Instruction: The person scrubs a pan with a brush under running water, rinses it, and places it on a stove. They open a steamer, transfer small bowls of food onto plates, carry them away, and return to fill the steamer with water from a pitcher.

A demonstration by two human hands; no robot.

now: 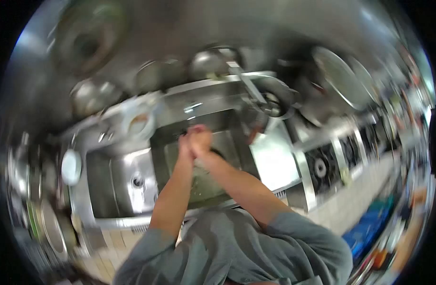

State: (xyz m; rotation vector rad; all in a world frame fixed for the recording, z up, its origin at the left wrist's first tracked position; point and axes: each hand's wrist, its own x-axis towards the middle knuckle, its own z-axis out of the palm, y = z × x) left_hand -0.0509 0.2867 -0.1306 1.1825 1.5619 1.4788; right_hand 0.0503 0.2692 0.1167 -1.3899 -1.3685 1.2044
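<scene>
My left hand and my right hand are pressed together over the right-hand basin of a steel sink. Both are just in front of the faucet, near the back wall of the basin. The fingers are smeared by motion, so their pose cannot be read. A small dark spot shows beside the left hand's fingers, too blurred to name. Water appears to stand in the basin below my forearms, and something dark and round lies partly hidden behind my right wrist.
The left basin has a drain. A whitish container stands on the sink's back ledge, a white oval item at the left rim. Pots line the back. To the right are a steel counter, a pan and gas burners.
</scene>
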